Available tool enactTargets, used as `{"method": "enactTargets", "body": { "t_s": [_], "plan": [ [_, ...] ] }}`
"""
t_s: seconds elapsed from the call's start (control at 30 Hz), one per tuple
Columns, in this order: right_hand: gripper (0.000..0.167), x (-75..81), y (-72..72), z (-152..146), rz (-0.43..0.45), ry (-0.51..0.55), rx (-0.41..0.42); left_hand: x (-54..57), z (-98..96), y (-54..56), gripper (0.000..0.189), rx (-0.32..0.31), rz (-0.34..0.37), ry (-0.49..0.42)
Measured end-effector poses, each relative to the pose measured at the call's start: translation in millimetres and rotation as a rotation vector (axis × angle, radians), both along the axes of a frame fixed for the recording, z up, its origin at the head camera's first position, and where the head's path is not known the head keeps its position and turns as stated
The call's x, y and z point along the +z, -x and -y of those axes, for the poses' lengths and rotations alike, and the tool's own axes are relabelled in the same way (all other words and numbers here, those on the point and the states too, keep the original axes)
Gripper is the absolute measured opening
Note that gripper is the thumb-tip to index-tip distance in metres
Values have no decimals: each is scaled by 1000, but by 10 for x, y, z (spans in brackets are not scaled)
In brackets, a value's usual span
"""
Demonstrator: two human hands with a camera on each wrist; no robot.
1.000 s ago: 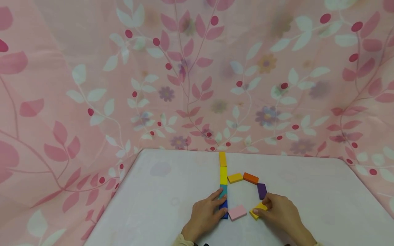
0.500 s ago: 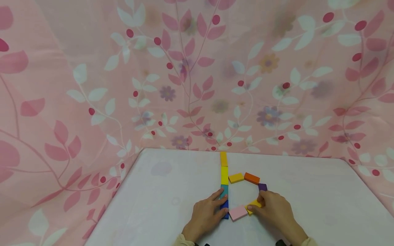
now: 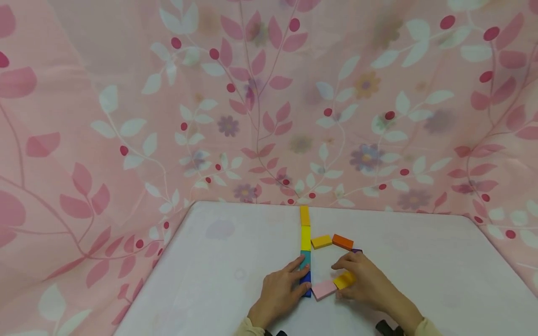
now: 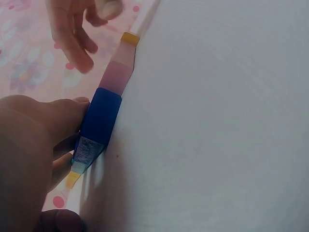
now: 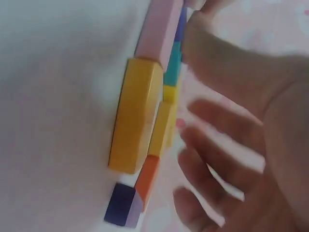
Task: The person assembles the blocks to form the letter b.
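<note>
My left hand (image 3: 279, 294) rests along a straight column of blocks, its fingers on the teal block (image 3: 305, 258) and the dark blue block (image 3: 305, 283). In the left wrist view, the blue block (image 4: 100, 116) lies against the thumb. A pink block (image 3: 324, 289) angles off the column's near end, with a golden-yellow block (image 3: 344, 280) meeting its right end. Over that yellow block hovers my right hand (image 3: 370, 282), thumb and fingers spread. The right wrist view shows a gap between these fingers and the yellow block (image 5: 133, 116). A purple block (image 3: 357, 251) is mostly hidden behind the hand.
The column continues away with a bright yellow block (image 3: 306, 238) and an orange-yellow block (image 3: 304, 215). Another yellow block (image 3: 321, 241) and an orange block (image 3: 342, 241) curve to the right. A white-covered table (image 3: 218, 261) stands before a floral pink curtain (image 3: 269, 116).
My right hand has slid the golden-yellow block leftward to the pink block, and its fingers have since spread off it. My left hand stays in place.
</note>
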State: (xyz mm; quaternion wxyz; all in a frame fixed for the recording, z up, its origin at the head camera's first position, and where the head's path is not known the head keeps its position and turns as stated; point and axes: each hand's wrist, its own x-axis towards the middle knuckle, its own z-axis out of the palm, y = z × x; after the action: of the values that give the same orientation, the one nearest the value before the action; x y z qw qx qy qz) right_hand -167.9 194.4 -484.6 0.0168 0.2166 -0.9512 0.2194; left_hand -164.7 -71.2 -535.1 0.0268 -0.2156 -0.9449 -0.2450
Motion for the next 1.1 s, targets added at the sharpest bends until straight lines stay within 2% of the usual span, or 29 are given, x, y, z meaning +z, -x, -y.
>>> {"method": "enactTargets", "body": {
  "t_s": [0.07, 0.13, 0.27, 0.53, 0.83, 0.93, 1.1],
  "plan": [
    [49, -26, 32, 18, 54, 1, 97, -7, -2, 5, 45, 0, 12, -4],
    [45, -64, 56, 33, 89, -10, 161, -11, -6, 1, 46, 0, 31, -4],
    [37, -117, 81, 48, 113, -39, 194, -13, -12, -17, 47, 2, 49, 2],
    [32, -106, 133, 59, 99, -39, 187, -27, 10, 6, 45, -10, -22, -11],
    [31, -125, 157, 45, 101, -40, 178, -14, 10, 5, 45, -1, -19, -4],
    [37, -116, 160, 2, 92, -17, 167, -6, 6, 6, 45, 3, -20, 0],
    [50, -58, 229, -250, 25, 85, 56, -13, 5, 11, 46, 4, -11, -2]
  ]
}}
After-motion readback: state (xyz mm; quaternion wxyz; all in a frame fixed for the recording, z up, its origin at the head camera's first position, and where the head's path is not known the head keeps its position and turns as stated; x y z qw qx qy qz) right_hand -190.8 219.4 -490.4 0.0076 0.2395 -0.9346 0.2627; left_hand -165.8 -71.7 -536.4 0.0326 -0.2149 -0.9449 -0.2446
